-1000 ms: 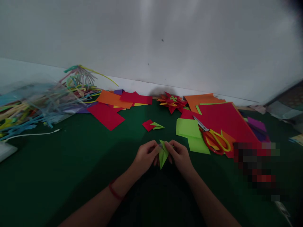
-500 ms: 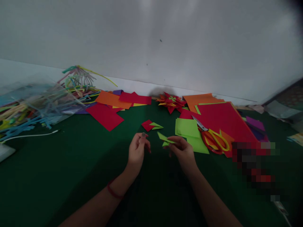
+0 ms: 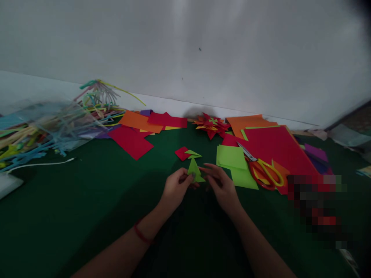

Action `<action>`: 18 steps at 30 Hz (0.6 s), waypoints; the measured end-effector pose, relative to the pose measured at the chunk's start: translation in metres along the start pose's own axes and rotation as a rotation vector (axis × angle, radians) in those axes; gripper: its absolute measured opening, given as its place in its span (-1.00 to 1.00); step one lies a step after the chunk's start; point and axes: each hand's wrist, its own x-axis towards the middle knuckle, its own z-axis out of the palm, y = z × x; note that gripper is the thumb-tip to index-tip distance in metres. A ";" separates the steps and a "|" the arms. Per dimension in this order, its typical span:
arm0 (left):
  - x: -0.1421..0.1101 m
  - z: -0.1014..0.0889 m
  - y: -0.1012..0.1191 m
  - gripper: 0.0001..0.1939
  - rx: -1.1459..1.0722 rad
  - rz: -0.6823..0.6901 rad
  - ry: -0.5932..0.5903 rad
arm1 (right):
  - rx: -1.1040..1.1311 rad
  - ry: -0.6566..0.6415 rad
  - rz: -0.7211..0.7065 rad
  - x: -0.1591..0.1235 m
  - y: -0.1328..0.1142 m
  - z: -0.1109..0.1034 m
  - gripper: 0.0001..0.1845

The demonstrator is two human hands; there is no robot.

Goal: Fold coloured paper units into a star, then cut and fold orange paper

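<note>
A small folded green paper piece (image 3: 194, 171) stands point-up between my hands, low over the dark green table (image 3: 87, 193). My left hand (image 3: 177, 188) pinches its lower left edge with curled fingers. My right hand (image 3: 220, 186) touches its right side with fingers partly stretched. Just beyond lie a red folded piece (image 3: 181, 153) and a small green folded piece (image 3: 192, 154).
Green paper squares (image 3: 232, 157) and red-and-yellow scissors (image 3: 262, 168) lie to the right on red and orange sheets (image 3: 275, 144). A red, orange and green paper star (image 3: 211, 125) sits by the wall. More sheets (image 3: 139, 129) and a heap of paper strips (image 3: 43, 127) fill the left.
The green piece pointed down between both hands; then the right hand alone held it with the hands apart. Now the left hand has come back and holds it point-up.
</note>
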 end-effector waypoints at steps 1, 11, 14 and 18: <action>0.000 0.000 0.000 -0.84 0.010 0.000 -0.005 | 0.048 0.026 0.034 0.001 0.000 -0.001 -0.70; -0.008 0.002 0.002 -0.86 0.303 0.030 -0.224 | -0.002 -0.187 0.142 0.003 0.003 -0.001 -0.73; -0.008 0.001 0.000 -0.84 0.320 0.053 -0.259 | 0.051 -0.216 0.153 0.003 0.002 -0.004 -0.72; -0.006 0.003 -0.001 -0.73 0.211 0.061 -0.305 | 0.180 -0.297 0.184 0.004 0.000 -0.006 -0.73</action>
